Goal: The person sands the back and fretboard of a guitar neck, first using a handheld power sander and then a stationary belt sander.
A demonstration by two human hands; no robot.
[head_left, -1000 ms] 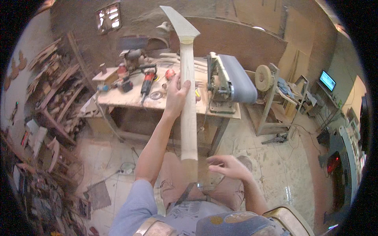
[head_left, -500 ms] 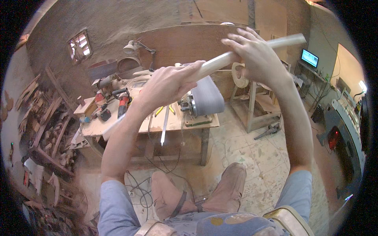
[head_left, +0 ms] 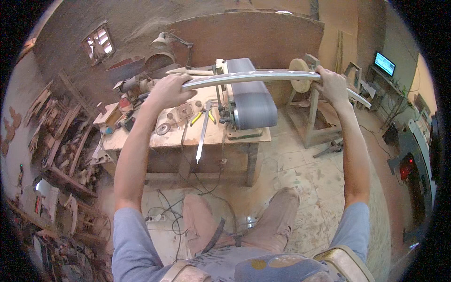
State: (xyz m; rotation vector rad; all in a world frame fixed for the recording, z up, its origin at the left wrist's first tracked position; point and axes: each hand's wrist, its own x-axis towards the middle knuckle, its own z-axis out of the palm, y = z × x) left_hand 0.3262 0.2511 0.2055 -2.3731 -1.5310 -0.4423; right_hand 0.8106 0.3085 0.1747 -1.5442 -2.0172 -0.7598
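A long, pale, slightly bowed strip [head_left: 251,76], seemingly wood, spans the space between my hands. My left hand [head_left: 170,91] is closed around its left end. Farther along, my right hand [head_left: 334,87] grips it, and the thin end pokes out past the wrist to the right. In this view the strip crosses in front of the belt sander [head_left: 256,105], whose grey belt looks smeared; whether they touch I cannot tell. Below the left hand, yellow-handled pliers [head_left: 212,116] and a long metal bar tool [head_left: 201,143] lie on the wooden workbench [head_left: 178,136].
Power cables [head_left: 171,214] snake over the floor near my feet. A wooden stand [head_left: 310,124] with a round disc [head_left: 298,75] is right of the sander. Wood offcuts [head_left: 61,145] fill racks at left. A desk lamp [head_left: 162,41] and a lit monitor [head_left: 384,63] are farther back.
The strip has swung from a slant, right end high, to nearly level. My hands have moved apart, and the right one has come down and closed on the strip.
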